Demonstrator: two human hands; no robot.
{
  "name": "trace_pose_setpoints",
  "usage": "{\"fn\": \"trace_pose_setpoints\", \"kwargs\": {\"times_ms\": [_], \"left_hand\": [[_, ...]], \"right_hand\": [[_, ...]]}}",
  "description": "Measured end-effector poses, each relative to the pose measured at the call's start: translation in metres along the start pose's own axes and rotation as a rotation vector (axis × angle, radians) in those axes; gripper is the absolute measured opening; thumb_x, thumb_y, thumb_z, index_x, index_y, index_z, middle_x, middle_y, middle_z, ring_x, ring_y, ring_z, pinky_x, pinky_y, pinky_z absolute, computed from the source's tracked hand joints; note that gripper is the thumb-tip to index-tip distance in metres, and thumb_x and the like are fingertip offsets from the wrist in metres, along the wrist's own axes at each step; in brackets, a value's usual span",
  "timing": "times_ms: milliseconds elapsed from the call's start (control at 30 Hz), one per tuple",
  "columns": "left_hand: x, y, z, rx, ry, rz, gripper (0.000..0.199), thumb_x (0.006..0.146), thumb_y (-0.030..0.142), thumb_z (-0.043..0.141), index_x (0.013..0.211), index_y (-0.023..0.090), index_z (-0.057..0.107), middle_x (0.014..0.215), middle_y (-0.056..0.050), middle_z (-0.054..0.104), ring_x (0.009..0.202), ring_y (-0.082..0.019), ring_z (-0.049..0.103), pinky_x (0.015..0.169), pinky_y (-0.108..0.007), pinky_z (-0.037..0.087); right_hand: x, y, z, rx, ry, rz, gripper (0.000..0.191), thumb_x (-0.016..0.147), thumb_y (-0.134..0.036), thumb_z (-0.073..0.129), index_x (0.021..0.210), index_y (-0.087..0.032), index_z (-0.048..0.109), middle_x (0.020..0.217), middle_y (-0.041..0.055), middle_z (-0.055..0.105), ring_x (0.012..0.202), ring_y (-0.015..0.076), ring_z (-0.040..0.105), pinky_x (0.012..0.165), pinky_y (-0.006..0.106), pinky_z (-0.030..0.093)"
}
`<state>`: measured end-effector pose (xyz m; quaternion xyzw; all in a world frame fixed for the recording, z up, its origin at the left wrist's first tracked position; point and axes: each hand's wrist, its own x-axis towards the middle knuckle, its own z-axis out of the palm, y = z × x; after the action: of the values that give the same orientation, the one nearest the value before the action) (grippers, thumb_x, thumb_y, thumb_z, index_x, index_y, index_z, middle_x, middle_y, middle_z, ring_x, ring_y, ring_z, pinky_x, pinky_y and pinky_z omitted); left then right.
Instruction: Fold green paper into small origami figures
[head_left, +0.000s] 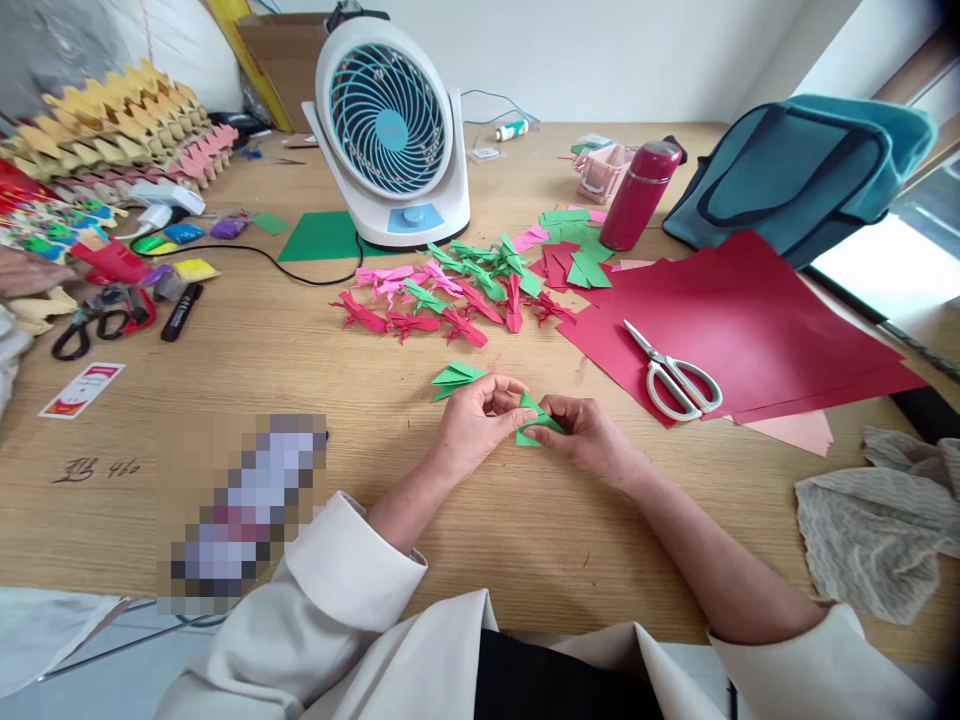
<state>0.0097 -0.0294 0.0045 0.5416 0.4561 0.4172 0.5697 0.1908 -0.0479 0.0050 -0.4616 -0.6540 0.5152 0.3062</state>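
Between my two hands is a partly folded piece of green paper [530, 437], held just over the table. My left hand [481, 415] pinches its upper left side between thumb and fingers. From the right, my right hand [589, 435] grips it, thumb lying across the front. Another folded green paper [457, 378] rests just beyond my left hand. Farther off lies a group of folded paper figures in green, pink and red [450, 295]. Small cut sheets of green paper [589, 268] lie at that group's right.
White-handled scissors [679, 385] lie on large red sheets [780, 330] at the right. A fan [394, 130] stands at the back, near a magenta flask [637, 200] and a teal bag [780, 180]. A crumpled cloth [874, 525] lies right; black-handled scissors [97, 325] lie left.
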Motion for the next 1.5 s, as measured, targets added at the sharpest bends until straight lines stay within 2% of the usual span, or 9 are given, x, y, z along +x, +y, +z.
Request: {"fn": "trace_pose_setpoints", "kwargs": {"times_ms": [367, 633, 700, 800, 933, 1033, 1267, 1500], "left_hand": [[0.000, 0.010, -0.003, -0.027, 0.080, 0.028, 0.034, 0.064, 0.028, 0.082, 0.091, 0.015, 0.064, 0.065, 0.003, 0.062, 0.060, -0.009, 0.055, 0.062, -0.021, 0.042], [0.001, 0.012, -0.008, -0.058, 0.172, 0.139, 0.027, 0.074, 0.033, 0.075, 0.093, 0.016, 0.065, 0.075, 0.002, 0.060, 0.064, -0.008, 0.051, 0.062, -0.020, 0.042], [0.002, 0.009, -0.008, -0.033, 0.144, 0.154, 0.025, 0.079, 0.037, 0.070, 0.093, 0.016, 0.065, 0.081, 0.000, 0.062, 0.067, -0.009, 0.053, 0.062, -0.020, 0.043], [0.001, 0.005, -0.006, 0.056, 0.043, 0.145, 0.026, 0.085, 0.041, 0.064, 0.091, 0.016, 0.066, 0.084, -0.002, 0.065, 0.072, -0.011, 0.057, 0.066, -0.021, 0.045], [-0.002, -0.001, -0.001, 0.229, -0.044, 0.149, 0.026, 0.084, 0.041, 0.064, 0.079, 0.016, 0.064, 0.075, -0.001, 0.065, 0.070, -0.013, 0.058, 0.066, -0.022, 0.045], [-0.003, -0.001, 0.001, 0.270, -0.081, 0.159, 0.026, 0.084, 0.039, 0.064, 0.073, 0.016, 0.063, 0.070, 0.000, 0.062, 0.066, -0.012, 0.055, 0.063, -0.022, 0.042], [-0.004, 0.001, 0.000, 0.322, -0.092, 0.207, 0.025, 0.087, 0.030, 0.061, 0.067, 0.016, 0.055, 0.066, 0.003, 0.051, 0.062, -0.010, 0.046, 0.057, -0.021, 0.036], [-0.007, 0.004, 0.001, 0.448, -0.135, 0.277, 0.021, 0.086, 0.022, 0.058, 0.067, 0.017, 0.052, 0.069, 0.002, 0.049, 0.064, -0.010, 0.046, 0.057, -0.021, 0.034]], "right_hand": [[-0.001, -0.002, 0.001, -0.065, -0.033, -0.021, 0.024, 0.083, -0.034, 0.064, 0.070, -0.019, 0.051, 0.064, -0.0047, 0.042, 0.060, 0.0103, 0.036, 0.054, 0.025, 0.029], [-0.002, -0.002, 0.002, -0.063, -0.038, -0.015, 0.022, 0.082, -0.034, 0.065, 0.071, -0.018, 0.055, 0.063, -0.0047, 0.045, 0.059, 0.0105, 0.038, 0.054, 0.025, 0.030], [-0.002, -0.003, 0.003, -0.050, -0.018, 0.003, 0.025, 0.082, -0.037, 0.066, 0.070, -0.019, 0.054, 0.062, -0.0050, 0.043, 0.059, 0.0105, 0.036, 0.053, 0.025, 0.029], [-0.001, -0.002, 0.003, 0.043, 0.024, 0.021, 0.029, 0.082, -0.042, 0.067, 0.071, -0.019, 0.054, 0.063, -0.0047, 0.043, 0.059, 0.0105, 0.035, 0.053, 0.025, 0.028], [0.004, 0.000, 0.005, 0.216, 0.152, 0.028, 0.038, 0.074, -0.052, 0.074, 0.071, -0.019, 0.055, 0.065, -0.0034, 0.047, 0.060, 0.0109, 0.038, 0.053, 0.025, 0.032], [0.006, 0.001, 0.004, 0.285, 0.213, 0.032, 0.044, 0.067, -0.058, 0.078, 0.070, -0.020, 0.055, 0.064, -0.0031, 0.049, 0.060, 0.0115, 0.040, 0.054, 0.025, 0.035], [0.007, -0.004, 0.004, 0.359, 0.193, 0.008, 0.042, 0.068, -0.057, 0.078, 0.075, -0.021, 0.058, 0.069, -0.0024, 0.052, 0.064, 0.0125, 0.045, 0.061, 0.027, 0.040], [0.006, -0.005, 0.004, 0.362, 0.186, 0.025, 0.046, 0.065, -0.054, 0.082, 0.063, -0.020, 0.051, 0.061, -0.0043, 0.046, 0.059, 0.0103, 0.039, 0.056, 0.026, 0.034]]}}
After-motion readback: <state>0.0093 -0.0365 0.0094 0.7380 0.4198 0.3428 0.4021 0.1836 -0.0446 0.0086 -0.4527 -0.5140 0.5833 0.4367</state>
